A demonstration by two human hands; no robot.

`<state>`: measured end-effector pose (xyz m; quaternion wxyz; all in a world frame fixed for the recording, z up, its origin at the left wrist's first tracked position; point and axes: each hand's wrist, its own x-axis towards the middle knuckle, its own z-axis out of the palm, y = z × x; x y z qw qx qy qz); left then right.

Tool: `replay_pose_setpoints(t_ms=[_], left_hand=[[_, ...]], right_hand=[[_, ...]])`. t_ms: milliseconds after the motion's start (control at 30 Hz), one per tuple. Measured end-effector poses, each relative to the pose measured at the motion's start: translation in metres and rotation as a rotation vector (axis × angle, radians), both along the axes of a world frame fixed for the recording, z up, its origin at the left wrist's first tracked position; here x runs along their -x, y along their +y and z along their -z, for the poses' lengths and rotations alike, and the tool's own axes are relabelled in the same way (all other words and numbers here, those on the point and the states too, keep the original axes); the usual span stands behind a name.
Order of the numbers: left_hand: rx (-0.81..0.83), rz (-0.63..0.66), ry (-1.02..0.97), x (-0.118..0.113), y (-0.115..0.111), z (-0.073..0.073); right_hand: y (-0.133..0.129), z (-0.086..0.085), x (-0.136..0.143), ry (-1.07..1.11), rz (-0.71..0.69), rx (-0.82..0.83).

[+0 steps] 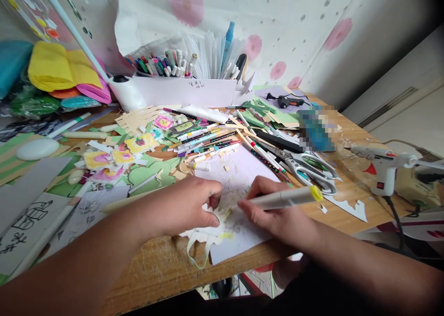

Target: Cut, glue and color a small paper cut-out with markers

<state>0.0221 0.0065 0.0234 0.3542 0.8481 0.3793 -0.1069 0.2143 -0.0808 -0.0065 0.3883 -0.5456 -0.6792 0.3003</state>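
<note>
My right hand (pixel 274 214) is closed round a white marker (pixel 282 198) with a yellow end. The marker's tip points down at a white paper cutout with jagged edges (pixel 204 235), where a pale yellow patch shows. My left hand (pixel 189 205) grips the cutout's edge, its thumb on top and its fingers curled, partly hiding the piece. A thin white strip (pixel 190 253) loops from the cutout over the table's front edge. Beneath lies a white sheet (pixel 243 242) with grey and yellow smudges.
Loose markers (pixel 204 142) and scissors (pixel 312 168) lie beyond my hands. Painted paper pieces (pixel 118 156) and green scraps (pixel 149 170) cover the left side. A white box (pixel 156 91) of pens stands at the back. At right is a white glue gun (pixel 385 163) with its cord.
</note>
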Motion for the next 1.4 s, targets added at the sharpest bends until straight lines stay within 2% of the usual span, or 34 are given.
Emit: replay_pose_setpoints(t_ms=[67,200,333,467,600,700,867,1000,1400], left_hand=[[0.006,-0.002,-0.002,-0.0001,0.0,0.0004],[0.026,-0.006,-0.01,-0.0001,0.0003,0.0008],[0.018,-0.008,-0.018,0.0009,0.0008,0.0008],[0.026,-0.005,-0.019,0.0016,0.0013,0.0019],[0.015,-0.002,-0.018,0.0011,0.0014,0.0022],[0.029,-0.01,-0.008,0.0003,0.0012,0.0015],[0.023,-0.006,-0.025,0.0008,0.0012,0.001],[0.035,-0.01,-0.022,0.0016,0.0016,0.0012],[0.032,-0.019,-0.03,0.0012,0.001,0.0015]], right_hand=[[-0.0019,0.0,0.0002,-0.015,0.016,-0.035],[-0.0072,-0.0004,0.0016,-0.041,-0.05,-0.037],[-0.0068,-0.0003,0.0,-0.03,0.008,-0.037],[-0.0041,0.0011,-0.0014,-0.04,-0.018,-0.023],[-0.0033,0.002,-0.0016,-0.028,0.021,-0.049],[-0.0033,0.0021,0.0,0.001,-0.017,-0.019],[-0.0023,0.0016,0.0009,0.007,0.029,-0.037],[-0.0043,0.0014,0.0013,-0.002,-0.008,0.002],[-0.0052,0.0015,0.0043,0.005,0.004,-0.039]])
